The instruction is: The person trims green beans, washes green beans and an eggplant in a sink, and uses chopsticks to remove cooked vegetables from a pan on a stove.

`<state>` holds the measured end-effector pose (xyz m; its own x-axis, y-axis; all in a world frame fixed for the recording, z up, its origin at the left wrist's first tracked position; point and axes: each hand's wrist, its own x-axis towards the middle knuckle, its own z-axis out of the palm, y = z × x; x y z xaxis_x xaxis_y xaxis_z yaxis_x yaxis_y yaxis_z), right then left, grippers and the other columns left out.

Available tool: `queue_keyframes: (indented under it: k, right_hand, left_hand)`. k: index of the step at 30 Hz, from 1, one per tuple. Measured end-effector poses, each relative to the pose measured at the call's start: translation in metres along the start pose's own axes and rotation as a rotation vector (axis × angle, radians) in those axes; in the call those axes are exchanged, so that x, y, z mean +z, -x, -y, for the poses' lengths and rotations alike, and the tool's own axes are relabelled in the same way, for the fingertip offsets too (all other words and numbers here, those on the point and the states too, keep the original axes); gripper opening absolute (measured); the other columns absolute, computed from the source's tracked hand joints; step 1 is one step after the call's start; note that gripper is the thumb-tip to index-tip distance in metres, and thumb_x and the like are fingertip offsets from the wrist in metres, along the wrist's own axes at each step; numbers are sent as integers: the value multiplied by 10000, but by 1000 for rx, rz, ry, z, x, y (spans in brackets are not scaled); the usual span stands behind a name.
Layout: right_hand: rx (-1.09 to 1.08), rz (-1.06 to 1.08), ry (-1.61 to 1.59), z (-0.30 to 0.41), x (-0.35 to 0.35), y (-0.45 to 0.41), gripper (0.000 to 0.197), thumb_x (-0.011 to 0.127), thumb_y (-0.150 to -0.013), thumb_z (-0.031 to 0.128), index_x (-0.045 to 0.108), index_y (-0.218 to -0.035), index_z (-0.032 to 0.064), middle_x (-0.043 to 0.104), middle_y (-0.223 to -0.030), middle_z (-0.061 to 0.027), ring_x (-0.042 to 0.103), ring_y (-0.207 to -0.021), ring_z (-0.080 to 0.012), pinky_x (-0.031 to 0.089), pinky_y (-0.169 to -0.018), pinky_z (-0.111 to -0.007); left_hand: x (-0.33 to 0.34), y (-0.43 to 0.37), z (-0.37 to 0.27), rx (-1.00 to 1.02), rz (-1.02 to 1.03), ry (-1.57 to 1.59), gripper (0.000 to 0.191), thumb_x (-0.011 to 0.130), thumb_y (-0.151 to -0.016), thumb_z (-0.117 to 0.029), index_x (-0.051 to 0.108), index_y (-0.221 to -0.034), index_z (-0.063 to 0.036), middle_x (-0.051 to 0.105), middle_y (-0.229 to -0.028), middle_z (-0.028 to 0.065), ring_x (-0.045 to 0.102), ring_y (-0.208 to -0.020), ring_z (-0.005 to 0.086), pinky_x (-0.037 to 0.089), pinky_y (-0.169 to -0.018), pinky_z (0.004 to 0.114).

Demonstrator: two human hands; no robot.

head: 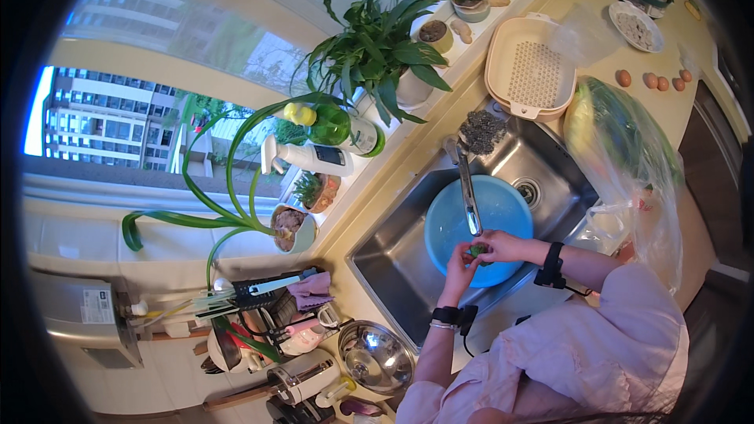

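Both my hands meet over the near edge of a light blue plastic basin [447, 218], which stands in a stainless steel double sink [383, 259]. My left hand [461, 265] and my right hand [500, 246] hold a small piece of green vegetable [479, 250] between their fingers; its exact kind is too small to tell. Just beyond the fingers is the end of the chrome faucet [468, 200], which reaches over the basin. The basin seems to hold water. A sink drain [526, 192] shows to the right of the basin.
A beige draining basket [500, 59] stands behind the sink. Right of it lie a clear bag of leafy vegetables [624, 129], several eggs [624, 78] and a white bowl [615, 9]. Potted plants and bottles line the windowsill. A steel bowl [377, 386] is at the lower left.
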<state>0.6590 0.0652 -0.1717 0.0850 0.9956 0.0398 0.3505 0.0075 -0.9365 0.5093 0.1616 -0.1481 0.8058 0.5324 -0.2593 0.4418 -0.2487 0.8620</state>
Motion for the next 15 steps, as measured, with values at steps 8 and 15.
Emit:
queue_keyframes:
  k: [8,15]
  right_hand:
    - [145,-239,104,-6,16,17,284,568,-716,165,475,-921,-8,507,-912,-184,503,-883,-346,429,-772,-384]
    - [174,-339,219,-22,29,16,295,558,-692,131,478,-948,7,513,-933,-176,511,-896,-342,434,-786,-388]
  left_hand:
    - [33,-5,-6,177,-203,-392,229,529,-788,-93,531,-1009,-30,571,-761,195,567,-689,351,435,-570,418]
    - [47,-17,1,113,-173,-450,130,488,-810,-125,546,-903,-53,573,-723,202,548,-658,389,410,-551,467]
